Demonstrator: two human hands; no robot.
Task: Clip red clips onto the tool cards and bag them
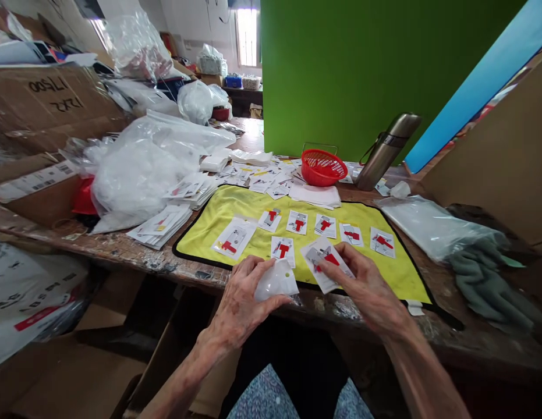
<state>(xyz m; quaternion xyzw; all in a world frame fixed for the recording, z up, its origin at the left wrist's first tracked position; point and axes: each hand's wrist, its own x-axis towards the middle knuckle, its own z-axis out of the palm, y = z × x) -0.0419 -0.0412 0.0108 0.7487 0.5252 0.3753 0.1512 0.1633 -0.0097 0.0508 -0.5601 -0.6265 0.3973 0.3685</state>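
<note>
My left hand [244,297] is closed on a small clear plastic bag [277,280] with a round hole near its edge. Between the thumb and fingers of my right hand [367,286] is a printed card [325,263] bearing red and grey shapes. Bag and card are held close together above the front edge of a yellow cloth [248,202] with black trim. Just beyond my hands lies a small card [283,250] with a red T-shaped figure. Several similar cards [297,222] form a row behind it. Left of them rests a larger bagged card [234,237].
Stacks of cards [161,226] and a big plastic bag [135,169] crowd the left. A red basket [323,167] and a steel flask [386,152] stand at the back before a green panel [362,70]. Plastic sleeves [436,224] and a grey-green cloth [493,279] lie right.
</note>
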